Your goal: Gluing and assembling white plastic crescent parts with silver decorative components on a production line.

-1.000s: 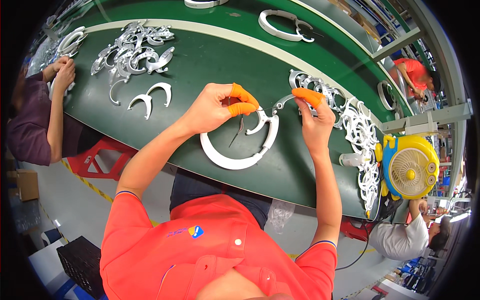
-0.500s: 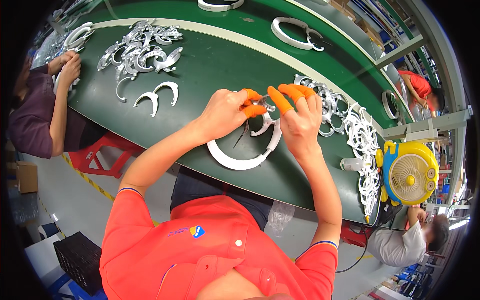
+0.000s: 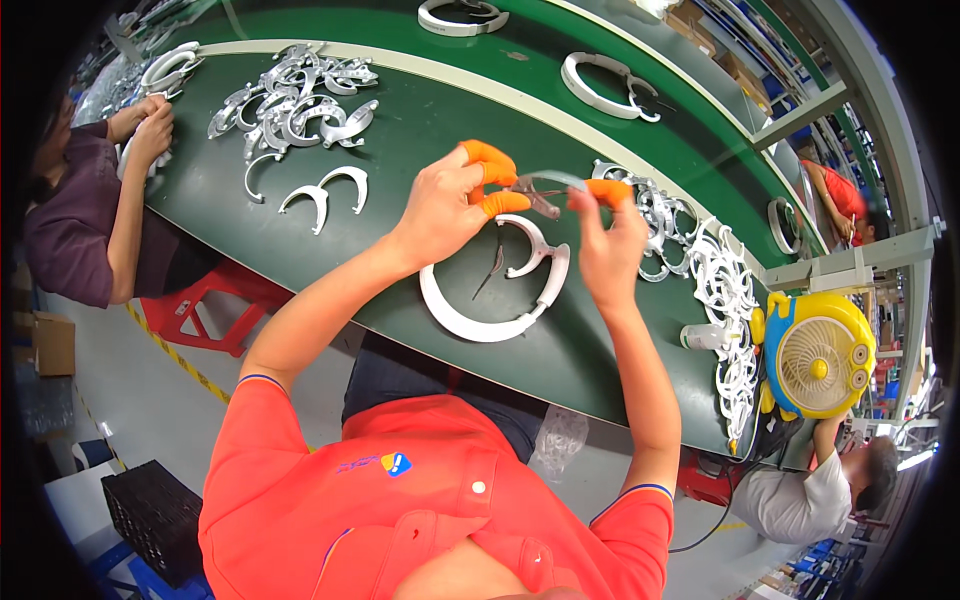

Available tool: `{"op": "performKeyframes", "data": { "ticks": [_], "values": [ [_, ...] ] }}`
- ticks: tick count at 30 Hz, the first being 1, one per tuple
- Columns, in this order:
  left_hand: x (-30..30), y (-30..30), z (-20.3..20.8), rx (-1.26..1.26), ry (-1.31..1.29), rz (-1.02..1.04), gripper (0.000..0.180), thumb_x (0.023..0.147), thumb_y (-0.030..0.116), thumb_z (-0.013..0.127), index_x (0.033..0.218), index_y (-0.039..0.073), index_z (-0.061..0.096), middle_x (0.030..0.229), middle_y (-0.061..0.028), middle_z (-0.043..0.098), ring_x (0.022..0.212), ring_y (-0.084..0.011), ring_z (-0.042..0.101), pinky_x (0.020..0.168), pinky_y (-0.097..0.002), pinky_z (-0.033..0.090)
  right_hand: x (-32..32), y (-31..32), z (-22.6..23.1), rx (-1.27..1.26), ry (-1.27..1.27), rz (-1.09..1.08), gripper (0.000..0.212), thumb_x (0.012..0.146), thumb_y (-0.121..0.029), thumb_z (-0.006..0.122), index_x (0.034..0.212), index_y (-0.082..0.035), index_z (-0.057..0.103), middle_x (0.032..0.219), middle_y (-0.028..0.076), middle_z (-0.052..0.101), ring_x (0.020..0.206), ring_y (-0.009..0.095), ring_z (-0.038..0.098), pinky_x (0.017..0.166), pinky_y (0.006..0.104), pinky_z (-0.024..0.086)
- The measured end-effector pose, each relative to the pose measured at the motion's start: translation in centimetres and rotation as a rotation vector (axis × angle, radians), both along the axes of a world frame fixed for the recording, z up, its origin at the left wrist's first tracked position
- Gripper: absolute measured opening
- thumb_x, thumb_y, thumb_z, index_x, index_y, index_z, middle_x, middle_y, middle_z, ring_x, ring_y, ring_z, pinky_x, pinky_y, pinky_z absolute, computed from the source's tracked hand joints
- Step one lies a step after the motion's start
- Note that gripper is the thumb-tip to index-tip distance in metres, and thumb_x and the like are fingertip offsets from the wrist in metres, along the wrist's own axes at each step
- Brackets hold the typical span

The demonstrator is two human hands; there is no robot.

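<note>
Both my hands wear orange finger covers and are raised over the green table. My left hand (image 3: 448, 205) pinches one end of a curved silver-grey plastic piece (image 3: 548, 178). At its other end my right hand (image 3: 610, 235) closes thumb and fingers, slightly blurred. Below them lies a white open ring (image 3: 475, 326) with a smaller curved arm (image 3: 530, 236) at its upper right. A thin dark wire (image 3: 489, 268) hangs inside the ring's outline. What sits under my left fingertips is partly hidden.
Silver-grey curved pieces lie heaped left (image 3: 300, 110) and right (image 3: 660, 205). Two white curved pieces (image 3: 321, 205) are at left. Beside the right-hand white pile (image 3: 725, 275) are a bottle (image 3: 703, 337) and yellow fan (image 3: 820, 355). White rings (image 3: 597, 96) sit on the green belt beyond. Co-workers flank the table.
My hands have drawn apart, and the silver-grey curved piece now shows between them. My right fingers have tilted lower. Rings on the belt have shifted right.
</note>
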State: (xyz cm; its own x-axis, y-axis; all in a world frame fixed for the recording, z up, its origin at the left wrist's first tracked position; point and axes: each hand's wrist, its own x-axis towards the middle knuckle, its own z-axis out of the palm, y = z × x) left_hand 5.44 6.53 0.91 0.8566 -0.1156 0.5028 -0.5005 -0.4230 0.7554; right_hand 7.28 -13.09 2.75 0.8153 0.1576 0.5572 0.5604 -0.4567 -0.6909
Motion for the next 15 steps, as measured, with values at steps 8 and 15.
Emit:
{"op": "performKeyframes", "data": {
  "ticks": [8, 15],
  "values": [
    [-2.2, -0.1, 1.7, 0.287, -0.042, 0.204, 0.02, 0.082, 0.012, 0.065, 0.092, -0.001, 0.054, 0.086, -0.0168, 0.059, 0.071, -0.0379, 0.056, 0.058, -0.0392, 0.044, 0.7, -3.3, 4.1, 0.276, -0.133, -0.14, 0.016, 0.092, -0.014, 0.055, 0.091, 0.002, 0.057, 0.08, 0.006, 0.059, 0.072, 0.009, 0.053, 0.069, 0.0214, 0.043],
    [-2.7, 0.8, 0.4, 0.241, -0.065, 0.16, 0.018, 0.086, 0.012, 0.056, 0.098, 0.0, 0.049, 0.087, -0.0188, 0.058, 0.071, -0.0396, 0.057, 0.057, -0.0457, 0.047, -1.8, -3.0, 4.4, 0.214, 0.363, -0.045, 0.027, 0.087, -0.022, 0.061, 0.097, 0.003, 0.058, 0.081, 0.008, 0.064, 0.068, 0.011, 0.057, 0.062, 0.0231, 0.046]
  ]
}}
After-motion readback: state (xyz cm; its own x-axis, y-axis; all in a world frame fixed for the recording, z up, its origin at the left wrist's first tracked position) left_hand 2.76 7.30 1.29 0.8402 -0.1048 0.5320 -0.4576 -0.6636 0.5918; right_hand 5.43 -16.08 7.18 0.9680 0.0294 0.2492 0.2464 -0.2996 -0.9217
